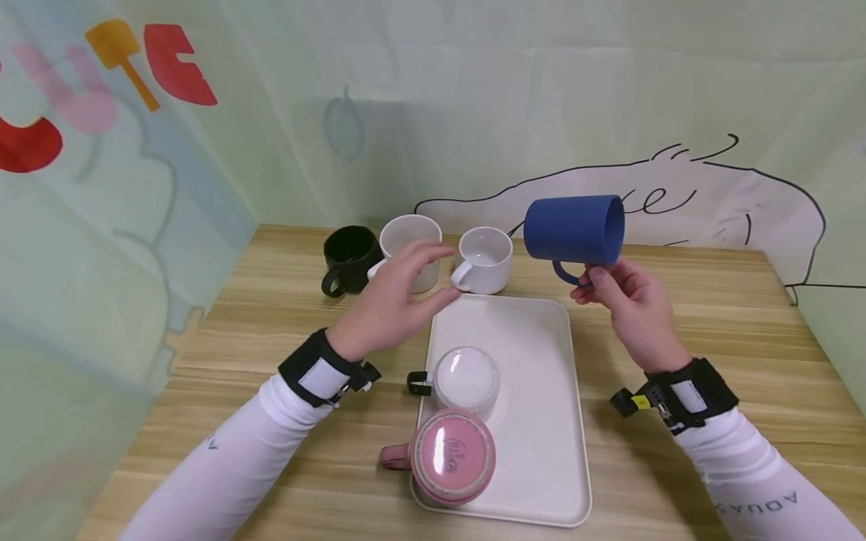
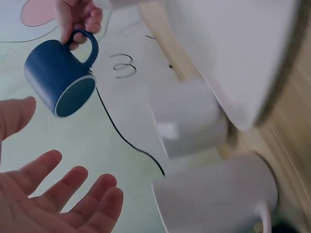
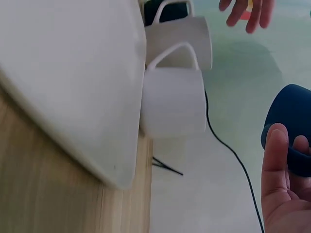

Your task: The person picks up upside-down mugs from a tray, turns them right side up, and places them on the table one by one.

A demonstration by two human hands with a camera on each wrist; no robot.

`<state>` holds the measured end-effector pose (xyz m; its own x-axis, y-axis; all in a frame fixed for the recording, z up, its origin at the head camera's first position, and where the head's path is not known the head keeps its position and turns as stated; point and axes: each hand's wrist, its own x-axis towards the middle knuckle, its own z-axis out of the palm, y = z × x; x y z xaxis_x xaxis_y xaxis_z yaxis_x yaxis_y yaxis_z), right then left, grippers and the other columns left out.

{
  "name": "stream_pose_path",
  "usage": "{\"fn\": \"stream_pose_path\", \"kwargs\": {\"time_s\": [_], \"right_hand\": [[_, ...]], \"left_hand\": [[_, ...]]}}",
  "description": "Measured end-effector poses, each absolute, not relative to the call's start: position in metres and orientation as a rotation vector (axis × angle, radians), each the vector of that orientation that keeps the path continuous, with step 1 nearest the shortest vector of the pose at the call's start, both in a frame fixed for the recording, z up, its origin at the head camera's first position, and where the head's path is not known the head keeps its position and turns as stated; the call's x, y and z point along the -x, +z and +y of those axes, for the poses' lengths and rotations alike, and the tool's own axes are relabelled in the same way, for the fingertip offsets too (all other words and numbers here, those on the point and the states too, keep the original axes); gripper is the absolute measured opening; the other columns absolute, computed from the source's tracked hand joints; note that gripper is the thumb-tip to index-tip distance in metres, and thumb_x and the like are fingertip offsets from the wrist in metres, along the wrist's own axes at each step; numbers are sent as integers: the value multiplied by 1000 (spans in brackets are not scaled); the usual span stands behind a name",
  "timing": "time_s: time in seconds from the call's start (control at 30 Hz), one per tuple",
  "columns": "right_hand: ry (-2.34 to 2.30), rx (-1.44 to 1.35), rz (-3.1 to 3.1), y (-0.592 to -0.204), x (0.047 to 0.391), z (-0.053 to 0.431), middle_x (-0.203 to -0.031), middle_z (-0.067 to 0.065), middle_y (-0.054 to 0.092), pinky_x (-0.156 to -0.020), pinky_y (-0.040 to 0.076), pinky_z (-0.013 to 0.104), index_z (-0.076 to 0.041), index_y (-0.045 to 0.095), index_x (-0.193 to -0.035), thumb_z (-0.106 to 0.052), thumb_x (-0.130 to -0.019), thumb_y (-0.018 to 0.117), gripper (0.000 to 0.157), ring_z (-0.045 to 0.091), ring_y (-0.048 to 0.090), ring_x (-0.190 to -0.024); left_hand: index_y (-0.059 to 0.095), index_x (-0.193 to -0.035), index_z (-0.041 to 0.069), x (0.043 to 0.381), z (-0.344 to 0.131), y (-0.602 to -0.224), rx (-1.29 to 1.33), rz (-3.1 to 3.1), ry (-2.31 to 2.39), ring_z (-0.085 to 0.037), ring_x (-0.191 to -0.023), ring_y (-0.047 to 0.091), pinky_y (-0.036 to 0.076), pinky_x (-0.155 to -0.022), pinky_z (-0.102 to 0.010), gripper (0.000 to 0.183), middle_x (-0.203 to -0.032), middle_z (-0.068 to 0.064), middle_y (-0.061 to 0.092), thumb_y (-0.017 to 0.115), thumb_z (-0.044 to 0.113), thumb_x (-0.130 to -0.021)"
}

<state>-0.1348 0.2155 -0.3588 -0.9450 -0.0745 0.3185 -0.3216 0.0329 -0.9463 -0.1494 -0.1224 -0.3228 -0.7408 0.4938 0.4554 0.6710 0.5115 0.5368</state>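
Observation:
My right hand [image 1: 639, 304] pinches the handle of a blue mug [image 1: 573, 228], which is held sideways in the air, handle down, to the right of the white mugs. My left hand [image 1: 392, 304] hovers before the back row, fingers spread, with nothing in it. In the left wrist view, the blue mug [image 2: 58, 73] is beyond the left fingertips, apart from them. On the white tray [image 1: 534, 421], a white mug [image 1: 467, 379] with a black handle and a pink mug [image 1: 453, 458] stand upside down, handles to the left.
Behind the tray, a black mug [image 1: 352, 259], a larger white mug [image 1: 425, 278] partly hidden by my left hand, and a smaller white mug [image 1: 487, 259] stand upright in a row. A printed cloth [image 1: 473, 113] hangs along the back of the wooden table [image 1: 731, 323].

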Motion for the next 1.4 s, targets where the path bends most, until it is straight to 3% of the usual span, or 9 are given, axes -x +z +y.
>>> {"fn": "stream_pose_path", "kwargs": {"time_s": [0.2,0.5,0.67,0.83,1.4], "right_hand": [[1809,-405,-2237,-361,143,224,-96,27,62,-75,58,30,10,60,-109,-15,-101,58,27,27,69,-77],[1456,-391,-2356,-364,151,230,-93,16,69,-69,57,25,6,65,-114,-14,-100,60,25,17,69,-72],[1239,-359,-2436,-367,156,233,-90,14,71,-65,56,20,5,66,-113,-18,-99,62,27,13,67,-68],[1086,-352,-2505,-369,160,234,-84,13,70,-57,50,14,4,67,-114,-18,-98,63,28,17,65,-65],[902,-386,-2627,-376,171,236,-86,13,70,-49,49,26,4,65,-118,-18,-98,64,30,19,65,-65]], "left_hand": [[53,-141,7,147,-141,-329,949,-2567,-783,-25,-134,42,34,-111,-38,61,-144,-12,47,69,40,-92],[55,-140,7,136,-164,-338,922,-2598,-592,-35,-131,43,33,-110,-47,61,-145,-17,46,70,40,-92],[55,-140,5,129,-175,-344,908,-2617,-539,-35,-133,42,34,-109,-50,62,-146,-17,45,70,40,-91],[53,-142,6,122,-186,-352,896,-2651,-518,-34,-135,40,32,-110,-51,64,-148,-15,44,73,38,-90],[55,-140,6,100,-209,-381,885,-2682,-386,-41,-135,39,32,-110,-56,67,-151,-19,41,75,41,-86]]}}
